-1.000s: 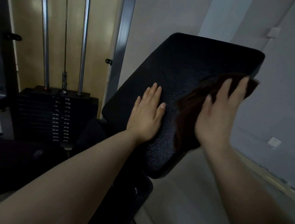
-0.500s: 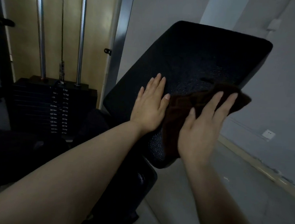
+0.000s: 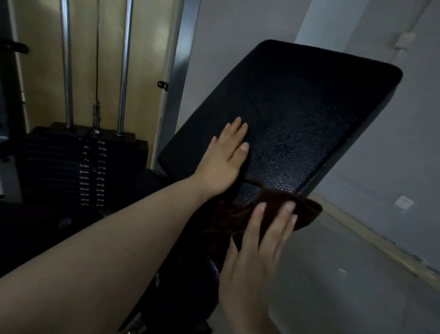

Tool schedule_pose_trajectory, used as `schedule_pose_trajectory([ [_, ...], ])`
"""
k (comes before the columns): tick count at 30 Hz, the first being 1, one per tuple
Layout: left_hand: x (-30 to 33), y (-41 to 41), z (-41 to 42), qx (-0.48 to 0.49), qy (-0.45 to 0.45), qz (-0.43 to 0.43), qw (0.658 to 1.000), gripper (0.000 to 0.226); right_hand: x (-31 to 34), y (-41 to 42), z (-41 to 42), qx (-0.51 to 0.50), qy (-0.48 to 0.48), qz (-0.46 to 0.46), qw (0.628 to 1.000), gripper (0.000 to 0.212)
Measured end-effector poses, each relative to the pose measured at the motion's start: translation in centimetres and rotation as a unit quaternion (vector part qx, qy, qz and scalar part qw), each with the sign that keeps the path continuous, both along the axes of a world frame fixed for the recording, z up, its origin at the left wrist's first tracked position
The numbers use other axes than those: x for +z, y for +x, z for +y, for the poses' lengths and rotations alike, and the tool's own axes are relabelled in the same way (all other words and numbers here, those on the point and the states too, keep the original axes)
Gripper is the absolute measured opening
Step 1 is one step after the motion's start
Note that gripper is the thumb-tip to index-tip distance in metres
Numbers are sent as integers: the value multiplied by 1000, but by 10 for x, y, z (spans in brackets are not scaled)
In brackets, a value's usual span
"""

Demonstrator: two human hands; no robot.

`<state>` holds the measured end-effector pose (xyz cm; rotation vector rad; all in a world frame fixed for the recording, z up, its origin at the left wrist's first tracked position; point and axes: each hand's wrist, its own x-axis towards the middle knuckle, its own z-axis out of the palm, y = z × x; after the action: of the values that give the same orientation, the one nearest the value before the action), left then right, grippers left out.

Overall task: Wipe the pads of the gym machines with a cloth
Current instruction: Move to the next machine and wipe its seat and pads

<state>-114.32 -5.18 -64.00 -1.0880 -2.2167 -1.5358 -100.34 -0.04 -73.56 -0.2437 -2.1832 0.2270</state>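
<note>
Dark brown cloth (image 3: 268,212) is being pressed flat-fingered by the right hand (image 3: 257,246) at the tilted black pad (image 3: 296,115)'s lower edge, best kept firm while the pad is being steadied by the flat left hand (image 3: 225,156).

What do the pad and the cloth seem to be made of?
The pad looks like black vinyl or faux leather: pebbled grain with a dull sheen. The cloth under the right hand looks like dark brown terry or microfibre: matte, soft folds.
</note>
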Motion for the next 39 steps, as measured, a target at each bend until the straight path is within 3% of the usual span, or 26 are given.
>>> schedule_pose_trajectory([
  [2,-3,1,-17,-37,56,-53,996,47,4,4,8,-7,106,-44,993,75],
  [5,-22,0,-46,2,86,-48,995,46,20,7,19,-9,211,-125,969,85],
  [9,-44,-1,-74,60,116,-62,989,54,42,-8,19,55,346,-165,922,45],
  [12,-55,4,-88,88,129,-81,984,48,52,-27,8,74,400,-212,889,48],
  [17,-84,12,-101,157,89,-110,977,48,74,-62,-18,76,489,-360,791,60],
  [26,-126,32,-95,259,88,-242,931,52,88,-180,-57,91,481,-388,781,58],
  [29,-124,37,-90,319,96,-310,891,52,89,-204,-66,88,466,-406,781,63],
  [35,-133,86,-62,359,140,-409,827,54,82,-169,-52,117,437,-344,823,48],
  [39,-149,109,-47,349,189,-446,802,55,78,-116,-32,175,448,-329,813,47],
])
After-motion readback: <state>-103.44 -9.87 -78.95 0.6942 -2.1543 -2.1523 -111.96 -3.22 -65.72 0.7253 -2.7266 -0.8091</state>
